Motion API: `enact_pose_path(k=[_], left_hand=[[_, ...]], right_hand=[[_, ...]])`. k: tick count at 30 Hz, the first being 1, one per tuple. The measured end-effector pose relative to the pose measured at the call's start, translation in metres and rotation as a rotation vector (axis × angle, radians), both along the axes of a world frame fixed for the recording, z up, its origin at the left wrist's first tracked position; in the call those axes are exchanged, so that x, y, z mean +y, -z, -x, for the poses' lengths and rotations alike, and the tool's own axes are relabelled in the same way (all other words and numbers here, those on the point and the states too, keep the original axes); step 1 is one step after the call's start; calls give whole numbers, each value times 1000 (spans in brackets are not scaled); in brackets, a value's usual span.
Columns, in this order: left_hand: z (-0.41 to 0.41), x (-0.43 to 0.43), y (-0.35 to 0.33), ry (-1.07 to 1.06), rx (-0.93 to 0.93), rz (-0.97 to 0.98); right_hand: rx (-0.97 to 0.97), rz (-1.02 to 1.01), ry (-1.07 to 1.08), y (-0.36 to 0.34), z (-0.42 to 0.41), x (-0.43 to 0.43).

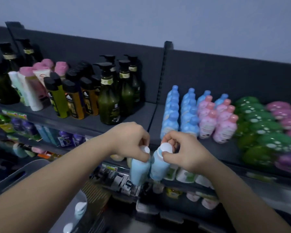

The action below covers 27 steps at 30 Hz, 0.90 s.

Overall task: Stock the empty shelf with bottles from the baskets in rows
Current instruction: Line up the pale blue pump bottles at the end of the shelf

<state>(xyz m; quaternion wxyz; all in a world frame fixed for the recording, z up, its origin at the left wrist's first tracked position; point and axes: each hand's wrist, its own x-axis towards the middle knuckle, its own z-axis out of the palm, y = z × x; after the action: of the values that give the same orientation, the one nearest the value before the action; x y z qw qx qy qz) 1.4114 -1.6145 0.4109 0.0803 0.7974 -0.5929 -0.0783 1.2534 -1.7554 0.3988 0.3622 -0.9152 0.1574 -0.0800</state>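
Note:
My left hand [131, 140] grips the neck of a light blue bottle with a white cap [139, 170]. My right hand [181, 148] pinches the top of a second light blue bottle [159, 167] right beside it. Both bottles hang upright, touching, just in front of the dark shelf [141, 116]. On that shelf to the right stand rows of blue bottles [171, 115], pink bottles [217, 121], green bottles [262, 128] and purple-pink bottles [286, 115]. Below my left arm a grey basket [15, 175] holds more white-capped bottles [80, 210].
Dark green pump bottles [107, 101], yellow and orange shower gels [72, 100] and white tubes [29, 91] fill the shelf's left section. A bare stretch of shelf lies between the pump bottles and the blue rows. Lower shelves carry packed goods [186, 175].

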Motion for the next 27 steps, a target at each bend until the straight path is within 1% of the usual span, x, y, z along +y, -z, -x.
enact_pose_path(k=[5, 8, 14, 17, 21, 27], left_hand=[[58, -66, -25, 76, 145, 112], [102, -107, -40, 130, 197, 168], [190, -182, -69, 290, 227, 168], [233, -216, -85, 357, 195, 160], [271, -262, -107, 401, 188, 219], [313, -317, -125, 457, 280, 216]], right_hand=[[-74, -5, 148, -30, 83, -52], [-93, 12, 244, -46, 137, -83], [-96, 32, 407, -73, 229, -128], [-110, 64, 499, -86, 271, -144], [-142, 117, 632, -105, 308, -164], [-156, 157, 802, -125, 348, -194]])
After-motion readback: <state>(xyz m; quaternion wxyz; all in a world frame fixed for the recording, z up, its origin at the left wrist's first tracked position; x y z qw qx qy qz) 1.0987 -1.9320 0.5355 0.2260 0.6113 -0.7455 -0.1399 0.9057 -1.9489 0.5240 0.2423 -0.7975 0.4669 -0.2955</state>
